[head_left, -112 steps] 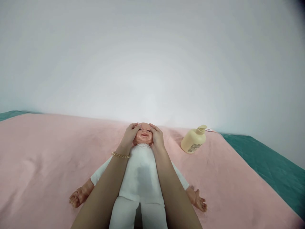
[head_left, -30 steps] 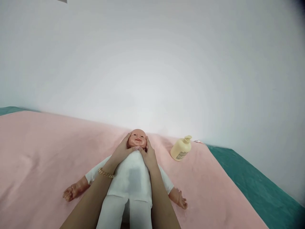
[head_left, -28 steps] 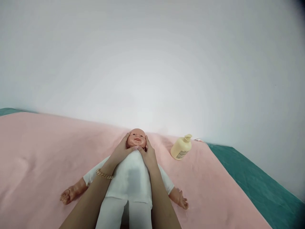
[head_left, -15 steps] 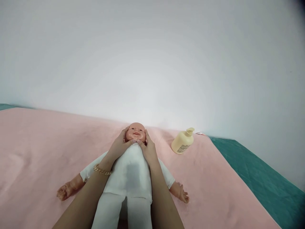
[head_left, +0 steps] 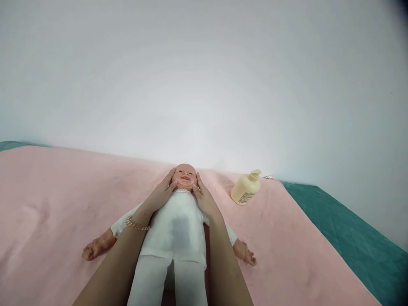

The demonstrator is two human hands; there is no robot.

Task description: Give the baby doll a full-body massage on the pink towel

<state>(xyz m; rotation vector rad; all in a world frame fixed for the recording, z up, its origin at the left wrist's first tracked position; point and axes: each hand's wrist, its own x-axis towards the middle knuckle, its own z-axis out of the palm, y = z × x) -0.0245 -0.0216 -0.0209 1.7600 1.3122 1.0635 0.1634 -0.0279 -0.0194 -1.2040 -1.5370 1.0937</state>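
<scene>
A baby doll (head_left: 185, 178) in white cloth lies on its back, its face up and its arms spread wide. My left hand (head_left: 163, 191) cups one side of the doll's head, with the thumb on the cheek by the jaw. On the other side, my right hand (head_left: 206, 199) holds the head the same way, its thumb at the jaw. The outer fingers of both hands lie along the sides of the head and are partly hidden. A dark grey patch (head_left: 181, 233) shows on the doll's white torso. A beaded bracelet (head_left: 137, 224) circles my left wrist.
Right of the doll stands a pale yellow pump bottle (head_left: 245, 189), label facing me. A pink sheet (head_left: 287, 238) covers the surface, with green cloth (head_left: 350, 233) showing beyond its right edge. A plain white wall (head_left: 197, 85) rises behind.
My thumbs have moved apart, from under the doll's chin outward and up to its cheeks. Both hands still hold the head. The view has shifted slightly.
</scene>
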